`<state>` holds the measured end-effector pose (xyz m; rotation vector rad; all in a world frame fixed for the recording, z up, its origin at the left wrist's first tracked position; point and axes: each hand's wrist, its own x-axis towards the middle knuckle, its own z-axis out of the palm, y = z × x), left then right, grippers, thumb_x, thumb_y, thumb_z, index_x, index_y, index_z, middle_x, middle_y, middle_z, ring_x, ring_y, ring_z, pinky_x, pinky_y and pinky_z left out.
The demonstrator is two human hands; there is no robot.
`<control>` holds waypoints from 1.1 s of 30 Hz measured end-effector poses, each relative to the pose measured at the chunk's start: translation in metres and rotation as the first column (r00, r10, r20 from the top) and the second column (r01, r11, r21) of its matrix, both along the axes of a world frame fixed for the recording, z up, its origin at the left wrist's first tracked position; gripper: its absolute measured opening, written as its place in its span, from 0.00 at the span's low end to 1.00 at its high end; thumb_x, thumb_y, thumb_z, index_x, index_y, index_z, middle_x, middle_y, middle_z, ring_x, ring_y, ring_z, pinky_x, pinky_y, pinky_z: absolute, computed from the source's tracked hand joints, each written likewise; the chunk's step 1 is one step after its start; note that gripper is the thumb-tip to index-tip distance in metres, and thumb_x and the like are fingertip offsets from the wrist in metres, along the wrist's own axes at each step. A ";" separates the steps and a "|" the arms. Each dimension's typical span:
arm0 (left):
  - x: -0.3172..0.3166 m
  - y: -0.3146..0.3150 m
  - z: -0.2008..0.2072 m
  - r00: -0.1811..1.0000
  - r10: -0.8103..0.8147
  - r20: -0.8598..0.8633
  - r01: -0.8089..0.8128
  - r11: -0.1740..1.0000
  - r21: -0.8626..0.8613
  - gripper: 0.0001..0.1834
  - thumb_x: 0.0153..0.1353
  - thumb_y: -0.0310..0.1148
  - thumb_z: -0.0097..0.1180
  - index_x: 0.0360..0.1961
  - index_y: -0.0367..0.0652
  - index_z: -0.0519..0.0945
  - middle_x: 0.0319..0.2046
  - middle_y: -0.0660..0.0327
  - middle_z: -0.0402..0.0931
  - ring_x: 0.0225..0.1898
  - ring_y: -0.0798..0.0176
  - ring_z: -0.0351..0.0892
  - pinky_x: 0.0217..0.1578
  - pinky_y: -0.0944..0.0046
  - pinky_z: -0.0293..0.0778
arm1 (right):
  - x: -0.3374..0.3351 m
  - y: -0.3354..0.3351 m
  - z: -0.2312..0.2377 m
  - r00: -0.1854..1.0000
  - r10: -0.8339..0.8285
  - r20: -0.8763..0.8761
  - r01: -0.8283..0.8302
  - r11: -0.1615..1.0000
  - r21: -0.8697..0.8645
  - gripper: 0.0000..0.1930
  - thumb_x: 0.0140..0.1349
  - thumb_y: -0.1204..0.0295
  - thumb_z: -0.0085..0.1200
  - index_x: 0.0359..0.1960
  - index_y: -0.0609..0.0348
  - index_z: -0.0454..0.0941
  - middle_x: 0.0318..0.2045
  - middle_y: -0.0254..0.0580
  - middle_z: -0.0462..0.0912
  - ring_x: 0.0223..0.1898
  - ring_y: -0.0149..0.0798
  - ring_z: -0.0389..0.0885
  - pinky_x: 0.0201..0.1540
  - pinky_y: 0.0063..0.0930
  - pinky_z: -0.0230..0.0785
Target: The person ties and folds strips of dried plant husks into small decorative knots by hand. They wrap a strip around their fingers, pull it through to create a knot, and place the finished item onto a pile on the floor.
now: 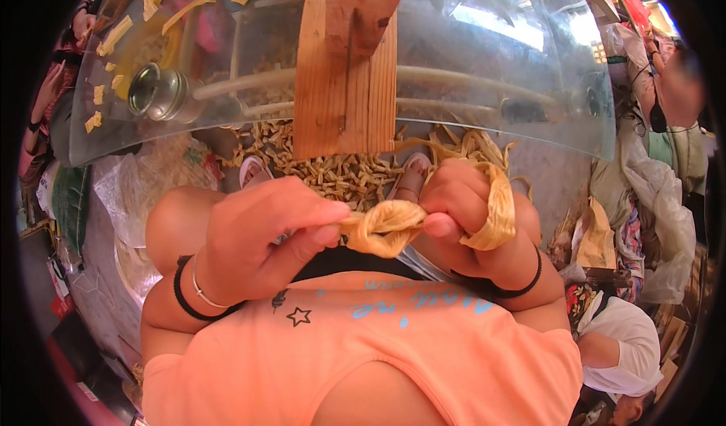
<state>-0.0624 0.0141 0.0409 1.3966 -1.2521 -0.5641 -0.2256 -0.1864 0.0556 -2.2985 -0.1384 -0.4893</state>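
Between my hands a flat, straw-coloured strip (382,228) is looped into a loose knot above my lap. My left hand (261,233) pinches one end of it between thumb and fingers. Closed around the other end is my right hand (457,206), and the strip's tail curls over the back of that hand and wrist. Just beyond my hands stands a wooden block (321,101) at the table's near edge, with a reddish wooden piece (363,10) fixed on top. My hands do not touch the wood.
A glass table (491,63) spreads ahead, with a metal cup (157,91) and cut strip pieces (115,36) at its left. Many short pieces (340,176) lie on the floor below. Plastic bags (162,180) are at left. Another person (620,343) sits at lower right.
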 end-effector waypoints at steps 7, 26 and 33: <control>0.009 0.004 0.002 0.999 0.006 0.033 -0.006 1.000 0.016 0.16 0.58 0.29 0.65 0.46 0.35 0.79 0.31 0.56 0.81 0.31 0.61 0.82 0.29 0.66 0.75 | -0.003 -0.003 0.004 0.999 0.040 -0.013 -0.038 0.987 0.155 0.05 0.62 0.79 0.54 0.28 0.62 0.72 0.23 0.42 0.73 0.23 0.47 0.72 0.25 0.37 0.64; -0.006 -0.023 0.002 0.989 -0.092 0.115 0.105 0.988 -0.111 0.17 0.50 0.17 0.56 0.44 0.35 0.76 0.31 0.53 0.79 0.25 0.60 0.76 0.26 0.65 0.73 | 0.001 0.014 0.002 0.971 0.017 -0.239 0.099 0.880 0.464 0.13 0.71 0.73 0.46 0.25 0.61 0.70 0.19 0.37 0.69 0.19 0.33 0.66 0.22 0.29 0.58; 0.016 0.002 0.004 0.998 -0.064 -0.015 0.064 0.998 -0.004 0.13 0.51 0.20 0.62 0.40 0.37 0.79 0.29 0.56 0.78 0.29 0.63 0.75 0.28 0.66 0.71 | -0.004 0.007 0.000 0.987 0.090 -0.135 0.024 0.739 0.673 0.15 0.73 0.73 0.41 0.24 0.61 0.68 0.19 0.36 0.69 0.20 0.32 0.66 0.24 0.26 0.58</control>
